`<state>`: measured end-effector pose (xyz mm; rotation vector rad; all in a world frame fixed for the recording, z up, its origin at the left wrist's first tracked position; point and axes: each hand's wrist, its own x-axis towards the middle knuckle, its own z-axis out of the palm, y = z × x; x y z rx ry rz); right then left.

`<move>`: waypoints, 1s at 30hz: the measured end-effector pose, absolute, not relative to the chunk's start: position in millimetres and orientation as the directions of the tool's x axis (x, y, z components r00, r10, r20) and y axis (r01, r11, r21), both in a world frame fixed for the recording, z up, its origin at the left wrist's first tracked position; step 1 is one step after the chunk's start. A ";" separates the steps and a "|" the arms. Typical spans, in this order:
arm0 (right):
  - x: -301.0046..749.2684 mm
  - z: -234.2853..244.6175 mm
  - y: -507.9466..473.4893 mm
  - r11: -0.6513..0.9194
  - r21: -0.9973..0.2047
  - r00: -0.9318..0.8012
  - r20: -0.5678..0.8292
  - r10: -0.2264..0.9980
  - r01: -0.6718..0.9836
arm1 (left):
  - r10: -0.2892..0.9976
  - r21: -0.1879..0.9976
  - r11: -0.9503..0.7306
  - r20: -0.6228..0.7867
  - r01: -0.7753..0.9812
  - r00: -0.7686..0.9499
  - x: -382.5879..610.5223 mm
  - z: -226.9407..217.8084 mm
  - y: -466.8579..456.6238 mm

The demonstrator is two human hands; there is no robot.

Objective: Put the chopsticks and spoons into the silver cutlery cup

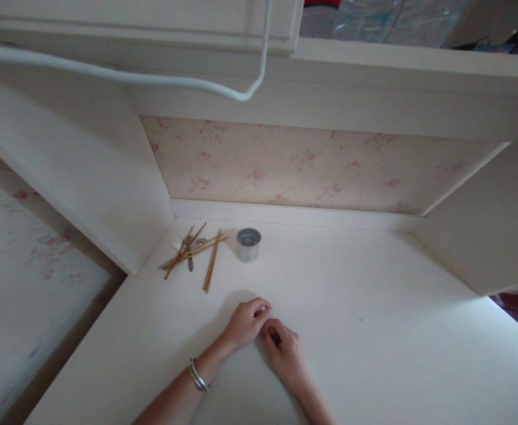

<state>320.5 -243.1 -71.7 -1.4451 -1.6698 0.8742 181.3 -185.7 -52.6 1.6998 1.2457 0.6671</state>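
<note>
My left hand [243,323], with two silver bangles [197,375] on its wrist, rests on the white desktop with its fingers curled in. Against it lies my right hand [283,349], its thumb and fingers also bent closed. The fingertips of both hands meet, and nothing shows in either one. Beyond them stands an upright grey metal cup [248,251] with small holes in its base and wall. To its left is a loose, crossing pile of wooden chopsticks [182,255] and metal spoons [190,261]. A few more chopsticks [213,262] lie between pile and cup.
White side panels [95,171] and a low back ledge [294,215] enclose the desk [374,354]. Overhead are a shelf [374,106] and a bent white tube [166,79]. A small dark speck [360,319] lies on the right of the desktop.
</note>
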 end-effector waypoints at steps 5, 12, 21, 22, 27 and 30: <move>321.5 -71.0 -244.6 0.114 -0.869 -0.077 0.087 0.993 0.482 | 0.956 0.912 -0.077 -0.047 0.402 0.289 170.3 -53.2 -176.6; 322.2 -75.4 -241.7 0.100 -0.874 -0.064 0.079 0.995 0.476 | 0.955 0.504 -0.194 0.292 0.842 0.045 79.4 -10.7 -86.5; 322.8 -76.7 -239.1 0.057 -0.901 -0.028 0.050 0.998 0.431 | 0.989 0.184 0.056 -0.144 0.981 -0.030 13.7 -19.1 -16.7; 323.0 -76.6 -239.0 0.058 -0.900 -0.025 0.052 0.998 0.433 | 0.986 0.177 0.059 -0.163 0.983 -0.030 12.8 -23.5 -16.0; 323.4 -78.0 -238.3 0.046 -0.904 -0.031 0.037 0.999 0.425 | 0.989 0.112 0.017 -0.150 0.994 0.000 12.0 -37.0 -15.8; 323.4 -81.1 -237.8 0.041 -0.906 -0.021 0.035 0.999 0.422 | 0.988 0.115 0.041 -0.155 0.993 -0.023 12.3 -40.8 -17.4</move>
